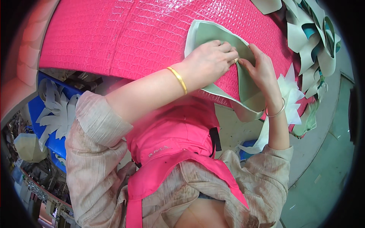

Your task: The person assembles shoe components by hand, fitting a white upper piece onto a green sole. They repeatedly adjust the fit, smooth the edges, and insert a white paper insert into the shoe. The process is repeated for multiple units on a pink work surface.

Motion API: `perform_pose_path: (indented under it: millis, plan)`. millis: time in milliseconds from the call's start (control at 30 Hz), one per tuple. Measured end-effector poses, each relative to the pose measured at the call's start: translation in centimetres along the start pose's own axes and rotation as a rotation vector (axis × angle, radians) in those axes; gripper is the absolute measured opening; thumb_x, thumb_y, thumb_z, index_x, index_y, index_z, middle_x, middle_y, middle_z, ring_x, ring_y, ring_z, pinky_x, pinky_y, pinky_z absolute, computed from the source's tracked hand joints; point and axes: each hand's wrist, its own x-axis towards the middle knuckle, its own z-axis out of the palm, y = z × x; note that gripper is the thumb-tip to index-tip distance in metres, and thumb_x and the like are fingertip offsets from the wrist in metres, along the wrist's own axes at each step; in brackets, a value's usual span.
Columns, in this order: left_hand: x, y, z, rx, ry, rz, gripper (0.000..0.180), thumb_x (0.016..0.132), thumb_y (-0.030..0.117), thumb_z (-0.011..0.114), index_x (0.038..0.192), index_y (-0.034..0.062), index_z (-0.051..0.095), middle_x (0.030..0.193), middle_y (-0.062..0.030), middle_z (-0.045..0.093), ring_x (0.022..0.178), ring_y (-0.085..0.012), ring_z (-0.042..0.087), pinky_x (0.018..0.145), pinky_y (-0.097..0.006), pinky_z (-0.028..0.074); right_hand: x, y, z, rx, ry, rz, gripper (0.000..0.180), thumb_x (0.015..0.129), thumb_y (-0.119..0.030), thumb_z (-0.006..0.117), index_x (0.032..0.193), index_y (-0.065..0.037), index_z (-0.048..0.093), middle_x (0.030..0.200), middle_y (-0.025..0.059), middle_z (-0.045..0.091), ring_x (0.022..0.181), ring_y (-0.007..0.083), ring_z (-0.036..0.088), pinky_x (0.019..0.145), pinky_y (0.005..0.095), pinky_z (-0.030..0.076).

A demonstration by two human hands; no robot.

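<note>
Matt green sheet (247, 89), glossy embossed pink mat (125, 38)

**Both hands pressed close together, forearms reaching up from the body**

The left hand (211, 60) lies palm down, fingers bent and bunched toward the right, its knuckles raised. The left forearm runs bare from a rolled sleeve at the elbow, slanting up to the wrist. The right hand (260, 66) stands just beside it, thumb and fingertips pointing left, nearly touching the left fingers. The right forearm rises almost straight from the lower edge.
</note>
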Motion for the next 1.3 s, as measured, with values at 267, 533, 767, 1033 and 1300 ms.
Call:
perform_pose_path:
  millis: [267, 533, 767, 1033, 1300]
  plan:
    - [0.2, 0.1, 0.3, -0.152, -0.003, 0.016, 0.037, 0.076, 0.021, 0.06, 0.111, 0.0088, 0.057, 0.116, -0.0036, 0.049, 0.109, -0.0227, 0.046, 0.092, -0.034, 0.041, -1.0, 1.7, 0.4, 0.173, 0.107, 0.004, 0.033, 0.074, -0.007, 0.062, 0.104, 0.0, 0.05, 0.083, 0.0174, 0.058, 0.072, 0.0323, 0.057, 0.066, 0.0366, 0.046]
    - [0.3, -0.6, 1.7, -0.151, -0.022, 0.096, 0.031, 0.085, 0.024, 0.052, 0.115, 0.0153, 0.056, 0.132, -0.0012, 0.042, 0.124, -0.0199, 0.037, 0.104, -0.039, 0.029, -7.6, 0.0, -1.6, 0.821, -0.075, 0.368, 0.07, 0.079, 0.001, 0.054, 0.139, -0.007, 0.019, 0.137, 0.0097, 0.034, 0.12, 0.0203, 0.04, 0.093, 0.0317, 0.038]
    - [1.6, -1.7, 0.4, -0.422, -0.211, 0.153, 0.032, 0.088, 0.021, 0.047, 0.117, 0.0116, 0.054, 0.123, -0.0029, 0.052, 0.12, -0.0174, 0.042, 0.103, -0.039, 0.03, -11.2, -1.1, 2.3, 0.722, 0.058, 0.289, 0.06, 0.082, 0.002, 0.045, 0.139, -0.008, 0.025, 0.13, 0.0115, 0.045, 0.117, 0.0144, 0.042, 0.094, 0.0283, 0.036]
    - [1.1, -1.8, 0.8, -0.339, -0.172, 0.187, 0.034, 0.084, 0.018, 0.052, 0.117, 0.0107, 0.052, 0.129, -0.0009, 0.046, 0.119, -0.0195, 0.042, 0.101, -0.038, 0.033, -8.9, -2.2, 0.2, -0.006, -0.305, 0.142, 0.059, 0.076, 0.0, 0.046, 0.132, -0.019, 0.039, 0.056, 0.0244, 0.048, 0.05, 0.0367, 0.053, 0.048, 0.0437, 0.042]
    - [1.4, -2.1, -0.3, -0.262, -0.24, 0.279, 0.044, 0.08, 0.026, 0.057, 0.122, 0.0157, 0.048, 0.136, -0.0005, 0.037, 0.124, -0.0191, 0.036, 0.103, -0.039, 0.03, -11.0, -2.4, -1.1, -0.076, -0.385, 0.068, 0.052, 0.076, -0.01, 0.055, 0.126, -0.021, 0.047, 0.056, 0.0187, 0.05, 0.051, 0.0322, 0.054, 0.049, 0.0421, 0.043]
